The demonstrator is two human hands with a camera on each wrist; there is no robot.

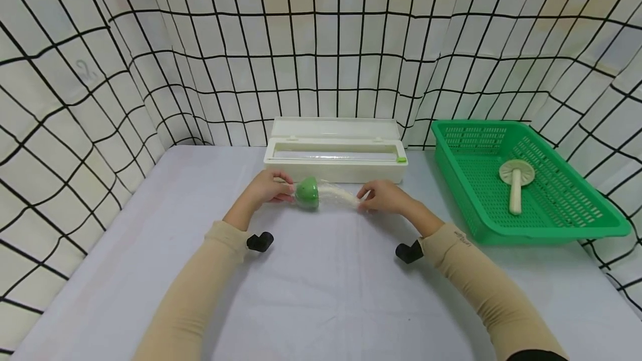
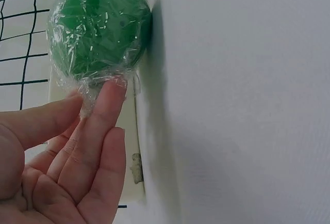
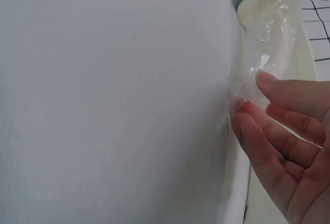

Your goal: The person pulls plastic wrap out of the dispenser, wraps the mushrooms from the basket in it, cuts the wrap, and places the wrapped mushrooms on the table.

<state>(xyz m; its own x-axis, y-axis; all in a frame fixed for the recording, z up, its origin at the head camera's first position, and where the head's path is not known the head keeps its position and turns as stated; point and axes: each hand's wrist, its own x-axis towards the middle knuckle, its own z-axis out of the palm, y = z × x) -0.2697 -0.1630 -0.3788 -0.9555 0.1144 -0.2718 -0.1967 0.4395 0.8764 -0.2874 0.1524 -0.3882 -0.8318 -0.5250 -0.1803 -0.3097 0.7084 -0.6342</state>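
A toy mushroom (image 1: 307,194) with a green cap and a pale stem lies sideways, wrapped in clear cling film (image 1: 331,193). My left hand (image 1: 273,188) pinches a twisted end of the film just beyond the cap, as the left wrist view shows closely. At the stem end, my right hand (image 1: 383,196) pinches the film between thumb and fingers. Shiny creases cover the green cap (image 2: 100,28) in the left wrist view. Along the stem (image 3: 281,46), in the right wrist view, the film hangs loosely. The tip of the stem is hidden by the right fingers.
Right behind the hands stands a white cling film dispenser (image 1: 336,171) with its lid raised. A green basket (image 1: 481,227) at the right holds a beige mushroom (image 1: 516,174). Black wire mesh (image 1: 338,57) surrounds the white-covered table (image 1: 321,294).
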